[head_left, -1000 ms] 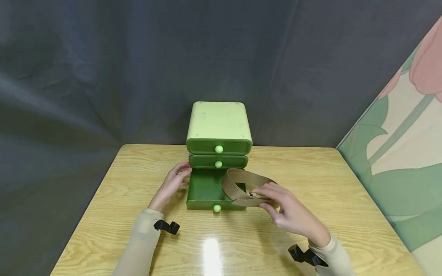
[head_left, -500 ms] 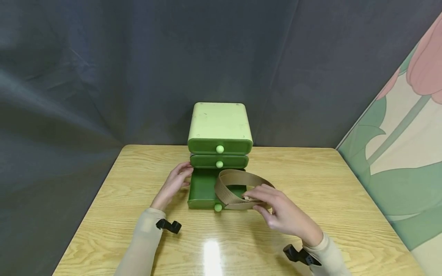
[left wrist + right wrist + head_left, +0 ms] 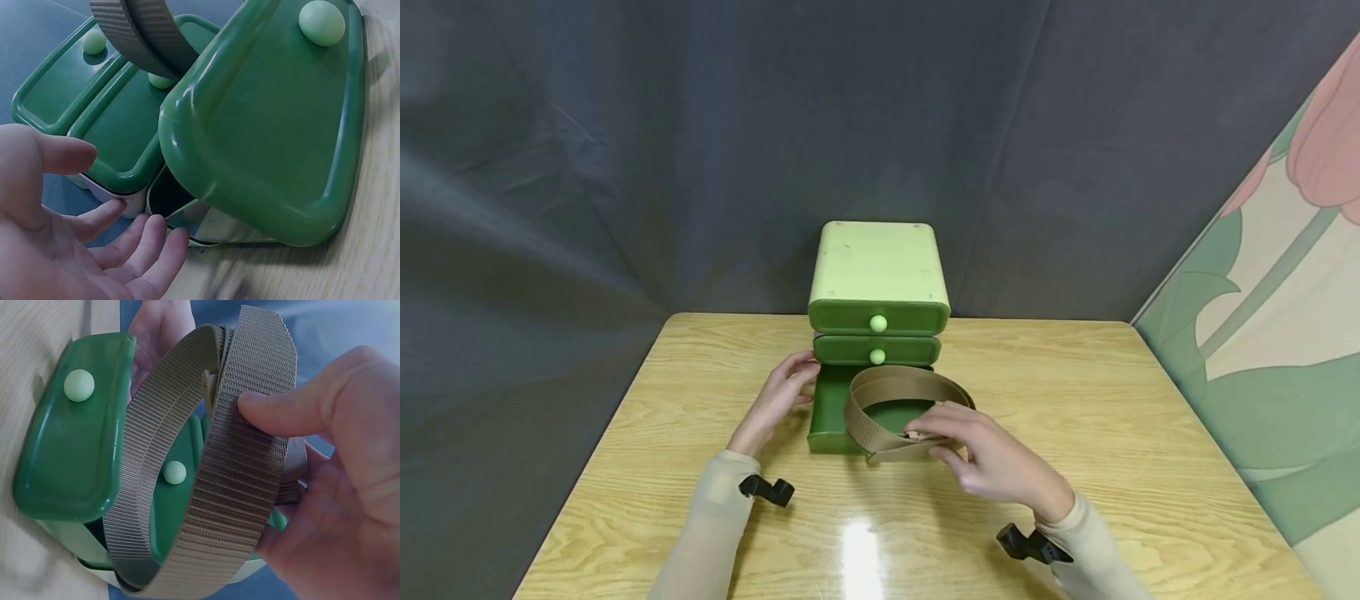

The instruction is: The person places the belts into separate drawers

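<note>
My right hand (image 3: 992,454) pinches a coiled tan webbing belt (image 3: 868,429) near its buckle, thumb on the ribbed strap. In the right wrist view the belt (image 3: 215,487) forms a wide loop, with the thumb pressed on its outer face. The loop overlaps the pulled-out bottom drawer (image 3: 829,417) of a small green drawer cabinet (image 3: 880,262). My left hand (image 3: 775,404) is at the cabinet's left side, fingers extended. In the left wrist view its fingertips (image 3: 176,240) are right at the cabinet's lower edge, beside the open drawer's front (image 3: 269,131).
The top drawer (image 3: 842,318) and middle drawer (image 3: 842,350) are closed, each with a round pale green knob. A wooden table (image 3: 1075,400) carries the cabinet. Behind it hangs a dark curtain (image 3: 737,150), and a flower-patterned panel (image 3: 1285,333) stands on the right.
My right hand has carried the belt leftward, from the bottom drawer's right part to over its middle and front. The left hand has stayed almost still at the cabinet's side.
</note>
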